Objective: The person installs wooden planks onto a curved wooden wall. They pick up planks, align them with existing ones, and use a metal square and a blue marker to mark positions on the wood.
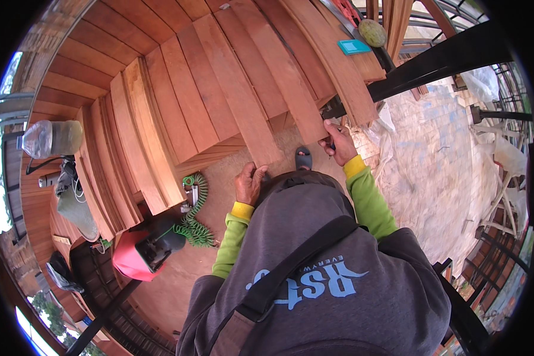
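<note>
Several reddish-brown wooden planks lie side by side, their near ends towards me. My left hand (249, 183) is closed at the near end of one plank (237, 95), its thumb and fingers pinching the edge. To the right, my right hand (339, 145) is closed at the near corner of another plank (291, 80). A small dark thing shows between the right fingers, too small to name. Between these two planks, part of the boarded surface (252, 65) beneath shows. A further loose plank (338, 65) lies just beyond my right hand.
Stacked planks (137, 130) lie at the left, near a clear plastic jug (52, 139). Below are a green coiled hose (199, 219) and a red-and-black container (137, 255). A teal box (353, 47) and an oval greenish object (372, 32) rest at far right, by a black beam (439, 59).
</note>
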Demonstrator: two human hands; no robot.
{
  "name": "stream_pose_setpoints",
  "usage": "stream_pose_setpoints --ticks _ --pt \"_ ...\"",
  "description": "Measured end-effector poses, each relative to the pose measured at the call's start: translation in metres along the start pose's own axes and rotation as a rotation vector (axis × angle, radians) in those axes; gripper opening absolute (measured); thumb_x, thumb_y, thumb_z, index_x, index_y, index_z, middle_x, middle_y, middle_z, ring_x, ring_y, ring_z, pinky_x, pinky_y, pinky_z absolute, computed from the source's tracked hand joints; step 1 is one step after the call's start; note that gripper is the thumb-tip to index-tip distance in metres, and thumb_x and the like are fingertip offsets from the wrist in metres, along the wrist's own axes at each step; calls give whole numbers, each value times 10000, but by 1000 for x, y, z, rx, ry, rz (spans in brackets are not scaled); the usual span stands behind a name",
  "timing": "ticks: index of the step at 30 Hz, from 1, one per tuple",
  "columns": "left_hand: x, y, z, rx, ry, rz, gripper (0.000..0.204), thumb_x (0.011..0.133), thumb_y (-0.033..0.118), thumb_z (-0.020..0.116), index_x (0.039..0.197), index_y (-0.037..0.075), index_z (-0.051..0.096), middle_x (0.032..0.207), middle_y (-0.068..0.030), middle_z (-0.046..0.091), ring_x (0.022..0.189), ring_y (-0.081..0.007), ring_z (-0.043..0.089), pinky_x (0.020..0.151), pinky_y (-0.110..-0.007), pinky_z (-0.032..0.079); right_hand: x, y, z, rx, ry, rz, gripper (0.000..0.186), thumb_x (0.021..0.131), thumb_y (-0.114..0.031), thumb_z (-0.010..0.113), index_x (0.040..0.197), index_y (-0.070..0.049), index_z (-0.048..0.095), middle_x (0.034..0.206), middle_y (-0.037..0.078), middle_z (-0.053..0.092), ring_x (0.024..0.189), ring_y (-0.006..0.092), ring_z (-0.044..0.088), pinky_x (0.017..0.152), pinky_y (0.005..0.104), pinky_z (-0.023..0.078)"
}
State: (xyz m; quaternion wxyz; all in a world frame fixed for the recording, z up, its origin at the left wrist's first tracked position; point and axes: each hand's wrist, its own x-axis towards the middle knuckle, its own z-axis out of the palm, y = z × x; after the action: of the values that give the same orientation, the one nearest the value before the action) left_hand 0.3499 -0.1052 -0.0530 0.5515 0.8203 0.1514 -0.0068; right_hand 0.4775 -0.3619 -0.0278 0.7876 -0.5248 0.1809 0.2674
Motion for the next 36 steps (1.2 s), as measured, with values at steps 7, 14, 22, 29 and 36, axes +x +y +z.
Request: stream_pose_setpoints --ticks 7,14,22,29,36 --pt "2 4 -6 151 12 154 153 847 164 679 905 35 619 679 -122 624 601 -192 638 549 -307 499 -9 -9 19 24 -43 -20 258 876 -242 661 904 9 608 699 54 573 528 92 504 345 182 287" --pt "0 10 -15 187 96 221 104 876 60 600 974 27 602 678 -104 642 631 -168 665 558 -290 507 -17 -17 35 -25 -114 -75 220 852 -201 691 877 3 612 666 20 549 511 59 481 348 175 287" --pt "29 76 -26 -333 90 21 286 956 271 538 999 -1 616 661 -12 560 560 -55 490 506 -209 415 -41 -26 66 -117 -114 -162 205 869 -217 671 847 -21 614 628 -14 524 488 34 436 389 174 305" --pt "86 107 30 -747 24 -97 426 960 380 501 1039 -36 540 765 -80 589 729 -126 550 659 -287 468 -55 -12 93 -185 -86 -230 216 909 -194 616 902 21 635 649 -20 516 539 35 439 446 187 313" --pt "36 103 26 -307 188 50 334 977 315 483 968 -18 508 812 -107 593 769 -137 538 683 -314 465 -74 10 73 -370 -212 -236 244 936 -204 573 936 33 632 659 -15 521 568 51 448 500 205 349"
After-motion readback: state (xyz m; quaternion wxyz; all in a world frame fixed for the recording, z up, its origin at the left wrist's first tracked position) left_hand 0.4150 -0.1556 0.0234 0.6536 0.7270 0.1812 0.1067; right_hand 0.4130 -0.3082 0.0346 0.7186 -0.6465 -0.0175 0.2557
